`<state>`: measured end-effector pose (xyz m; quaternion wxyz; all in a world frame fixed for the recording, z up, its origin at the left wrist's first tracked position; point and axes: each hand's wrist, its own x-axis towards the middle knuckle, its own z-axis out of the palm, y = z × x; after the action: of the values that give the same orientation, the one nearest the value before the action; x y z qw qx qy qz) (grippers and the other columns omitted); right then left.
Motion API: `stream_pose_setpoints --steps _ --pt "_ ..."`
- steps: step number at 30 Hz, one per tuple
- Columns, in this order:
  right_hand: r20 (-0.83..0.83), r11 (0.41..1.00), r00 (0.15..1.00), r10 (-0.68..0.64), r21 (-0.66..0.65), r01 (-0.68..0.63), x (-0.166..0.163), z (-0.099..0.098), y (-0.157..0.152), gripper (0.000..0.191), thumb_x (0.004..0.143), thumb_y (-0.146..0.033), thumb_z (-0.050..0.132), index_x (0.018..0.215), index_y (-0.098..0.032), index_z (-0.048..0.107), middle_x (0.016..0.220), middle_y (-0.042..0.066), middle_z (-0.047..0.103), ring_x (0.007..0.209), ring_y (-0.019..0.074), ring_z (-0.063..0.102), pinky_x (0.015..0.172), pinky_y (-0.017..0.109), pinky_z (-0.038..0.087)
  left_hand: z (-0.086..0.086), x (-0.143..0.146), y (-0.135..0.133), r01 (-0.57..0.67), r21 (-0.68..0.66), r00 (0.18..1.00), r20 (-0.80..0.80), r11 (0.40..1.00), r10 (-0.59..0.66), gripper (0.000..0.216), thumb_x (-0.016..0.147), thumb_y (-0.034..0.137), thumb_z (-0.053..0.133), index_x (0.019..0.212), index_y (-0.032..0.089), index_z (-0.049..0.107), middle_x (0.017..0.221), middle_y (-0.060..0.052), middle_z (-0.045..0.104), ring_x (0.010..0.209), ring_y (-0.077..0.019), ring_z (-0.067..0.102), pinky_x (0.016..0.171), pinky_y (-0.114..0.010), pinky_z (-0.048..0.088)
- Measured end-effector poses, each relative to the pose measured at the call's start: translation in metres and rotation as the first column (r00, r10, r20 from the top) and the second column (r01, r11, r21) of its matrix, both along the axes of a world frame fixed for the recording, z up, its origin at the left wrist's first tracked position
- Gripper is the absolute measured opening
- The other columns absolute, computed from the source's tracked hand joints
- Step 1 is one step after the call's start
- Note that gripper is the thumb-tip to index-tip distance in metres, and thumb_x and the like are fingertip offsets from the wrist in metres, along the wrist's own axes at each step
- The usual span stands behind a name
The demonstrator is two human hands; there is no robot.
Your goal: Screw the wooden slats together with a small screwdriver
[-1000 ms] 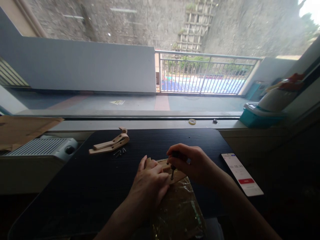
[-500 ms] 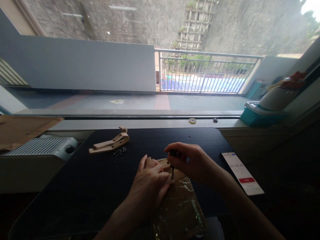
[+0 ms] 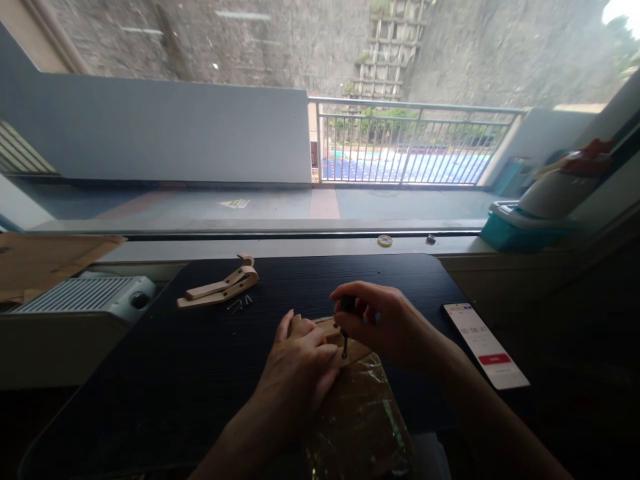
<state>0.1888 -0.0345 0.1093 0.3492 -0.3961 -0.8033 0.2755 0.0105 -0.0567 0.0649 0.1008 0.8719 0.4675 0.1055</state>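
Observation:
My right hand (image 3: 373, 317) is closed around the dark handle of a screwdriver (image 3: 345, 343), which stands nearly upright. Its tip meets a pale wooden piece (image 3: 355, 351) close to a small hole or screw head; which of the two I cannot tell. My left hand (image 3: 303, 357) grips that wooden piece from the left, fingers wrapped over it and hiding much of its shape. Beneath both lies a brown block wrapped in shiny clear tape (image 3: 357, 420). Farther left on the table rest curved wooden hook-shaped pieces (image 3: 225, 283) with dark holes, beside several screws (image 3: 242, 303).
A dark table (image 3: 200, 373) carries the work. At its right lies a phone (image 3: 485, 345) showing a timer. On the sill sit a tape roll (image 3: 385, 241), a small dark object (image 3: 431, 239) and a teal box (image 3: 520, 230). A cardboard sheet (image 3: 55, 260) lies over a radiator (image 3: 95, 293).
My right fingers have shifted slightly around the screwdriver handle. The screwdriver tip, the wooden piece and my left hand stay in the same place.

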Motion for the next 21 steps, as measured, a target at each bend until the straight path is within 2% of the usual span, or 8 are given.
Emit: stream_pose_setpoints --steps 5,12,17,21 --pt "-0.046 0.998 0.997 0.058 -0.034 -0.059 0.001 -0.001 -0.001 0.022 0.084 -0.022 0.057 0.105 -0.018 0.062 0.083 -0.001 0.065 0.068 0.0082 0.055 0.063 0.020 0.044 0.003 0.000 -0.001 -0.001 -0.015 1.000 -0.002 1.000 0.001 0.012 0.080 0.023 0.054 0.076 0.026 0.066 0.090 0.002 0.064 0.101 -0.0202 0.052 0.110 -0.056 0.011" --pt "-0.033 0.998 0.998 -0.058 -0.004 0.058 -0.003 -0.009 0.001 0.014 0.081 -0.028 0.061 0.088 -0.016 0.062 0.069 -0.003 0.057 0.061 0.0081 0.049 0.057 0.020 0.041 0.001 0.000 0.000 -0.012 -0.021 1.000 -0.011 1.000 0.012 0.010 0.078 0.025 0.057 0.076 0.027 0.066 0.087 0.002 0.064 0.102 -0.0212 0.052 0.110 -0.056 0.012" --pt "0.015 0.999 1.000 -0.004 -0.032 0.005 0.002 -0.002 -0.001 0.029 0.082 -0.024 0.059 0.111 -0.019 0.060 0.078 -0.002 0.063 0.062 0.0073 0.052 0.059 0.019 0.042 0.002 0.000 0.001 -0.011 -0.024 1.000 -0.010 1.000 0.010 0.010 0.079 0.024 0.057 0.077 0.027 0.066 0.086 0.002 0.064 0.102 -0.0216 0.052 0.109 -0.057 0.012" --pt "-0.007 1.000 1.000 0.024 0.007 -0.023 0.004 0.001 -0.002 0.020 0.083 -0.021 0.057 0.102 -0.018 0.063 0.077 -0.003 0.063 0.063 0.0068 0.052 0.060 0.018 0.041 0.002 0.000 0.000 -0.009 -0.023 1.000 -0.013 1.000 0.009 0.009 0.079 0.024 0.057 0.079 0.027 0.066 0.088 0.002 0.064 0.104 -0.0221 0.051 0.109 -0.057 0.013"
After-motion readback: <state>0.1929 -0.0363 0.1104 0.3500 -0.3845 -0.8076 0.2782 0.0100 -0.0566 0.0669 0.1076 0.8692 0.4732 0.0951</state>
